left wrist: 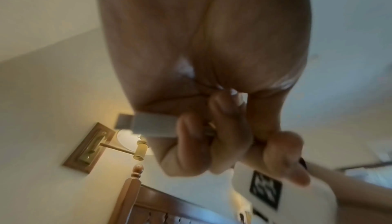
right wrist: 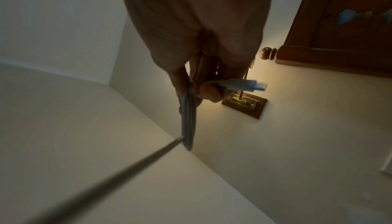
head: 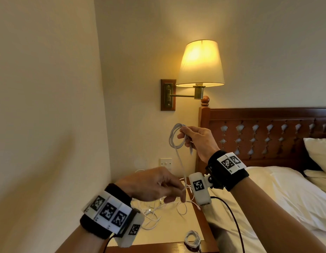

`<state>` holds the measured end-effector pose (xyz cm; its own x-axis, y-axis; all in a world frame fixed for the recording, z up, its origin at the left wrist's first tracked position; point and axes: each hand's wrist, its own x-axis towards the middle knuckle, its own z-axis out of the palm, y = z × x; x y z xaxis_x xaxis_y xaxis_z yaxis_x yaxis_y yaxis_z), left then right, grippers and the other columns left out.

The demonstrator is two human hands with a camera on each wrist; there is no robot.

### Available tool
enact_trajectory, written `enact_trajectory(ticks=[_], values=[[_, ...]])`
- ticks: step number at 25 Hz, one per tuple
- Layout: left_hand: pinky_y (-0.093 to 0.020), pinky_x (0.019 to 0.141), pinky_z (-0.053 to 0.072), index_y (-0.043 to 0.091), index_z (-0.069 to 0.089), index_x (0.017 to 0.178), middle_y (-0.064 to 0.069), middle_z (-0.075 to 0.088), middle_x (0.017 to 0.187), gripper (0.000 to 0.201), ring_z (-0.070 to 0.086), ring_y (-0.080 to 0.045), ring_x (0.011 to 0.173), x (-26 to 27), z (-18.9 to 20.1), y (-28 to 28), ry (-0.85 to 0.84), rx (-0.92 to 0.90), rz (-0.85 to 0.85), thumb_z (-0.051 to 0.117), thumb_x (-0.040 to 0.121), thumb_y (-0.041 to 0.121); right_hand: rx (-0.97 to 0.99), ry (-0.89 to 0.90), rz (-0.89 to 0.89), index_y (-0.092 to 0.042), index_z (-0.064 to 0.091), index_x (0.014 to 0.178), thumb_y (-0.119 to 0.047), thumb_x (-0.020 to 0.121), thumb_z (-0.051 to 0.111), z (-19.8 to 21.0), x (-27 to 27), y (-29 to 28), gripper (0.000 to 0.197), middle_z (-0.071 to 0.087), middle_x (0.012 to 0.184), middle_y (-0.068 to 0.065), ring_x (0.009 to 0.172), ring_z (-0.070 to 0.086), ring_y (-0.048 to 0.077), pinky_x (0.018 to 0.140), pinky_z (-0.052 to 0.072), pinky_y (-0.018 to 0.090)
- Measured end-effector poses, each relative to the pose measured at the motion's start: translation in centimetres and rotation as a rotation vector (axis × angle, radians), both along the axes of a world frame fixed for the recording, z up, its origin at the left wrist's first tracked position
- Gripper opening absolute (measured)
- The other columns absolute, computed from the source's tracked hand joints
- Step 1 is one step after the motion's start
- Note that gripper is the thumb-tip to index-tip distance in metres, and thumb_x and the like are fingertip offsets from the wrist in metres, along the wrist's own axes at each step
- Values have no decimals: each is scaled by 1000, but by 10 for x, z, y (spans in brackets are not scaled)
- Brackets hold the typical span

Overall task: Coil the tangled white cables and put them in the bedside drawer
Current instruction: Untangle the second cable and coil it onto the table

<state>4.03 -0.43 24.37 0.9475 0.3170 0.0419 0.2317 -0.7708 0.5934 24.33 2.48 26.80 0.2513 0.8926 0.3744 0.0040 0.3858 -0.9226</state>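
Low on the left, the left hand [head: 153, 183] curls its fingers [head: 174, 187] round the slack run of a white cable [head: 180, 161], just above the loose tangle [head: 155, 210] on the table [head: 169, 229]. Up and to the right, the right hand [head: 198, 139] pinches the growing coil [head: 175, 137], plug end dangling. Best to feed slack evenly, matching each new loop to the last, and lift gently so the tangle doesn't snag. One finished coil [head: 192, 239] lies near the table's front edge; no drawer shows.

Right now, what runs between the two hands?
In the head view, one white cable strand hangs from the coil held by the right hand to the left hand. Nothing else lies between.
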Motion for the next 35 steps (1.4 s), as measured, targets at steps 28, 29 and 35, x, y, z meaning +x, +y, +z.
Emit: enact_trajectory(ticks=[28,29,35], values=[[-33,72,60,3,68,104,-13,73,93,15,73,-20,78,14,15,68,-999,-439,763,63,91,9,-108,138,330,-5,67,101,-34,103,37,2,-20,-18,42,46,59,-3,57,40,11,65,39,26],[-32,72,60,3,67,106,-13,73,95,17,72,-21,81,15,18,67,-1014,-564,750,61,92,9,-103,131,321,-5,68,101,-34,103,37,2,-22,-18,41,47,59,-3,57,41,10,65,39,26],[-31,73,51,4,72,91,-9,67,85,20,60,-19,77,18,21,48,-888,-1179,548,53,94,11,-101,100,216,-7,68,102,-33,103,41,1,-28,-14,38,49,58,-4,56,44,9,65,41,26]])
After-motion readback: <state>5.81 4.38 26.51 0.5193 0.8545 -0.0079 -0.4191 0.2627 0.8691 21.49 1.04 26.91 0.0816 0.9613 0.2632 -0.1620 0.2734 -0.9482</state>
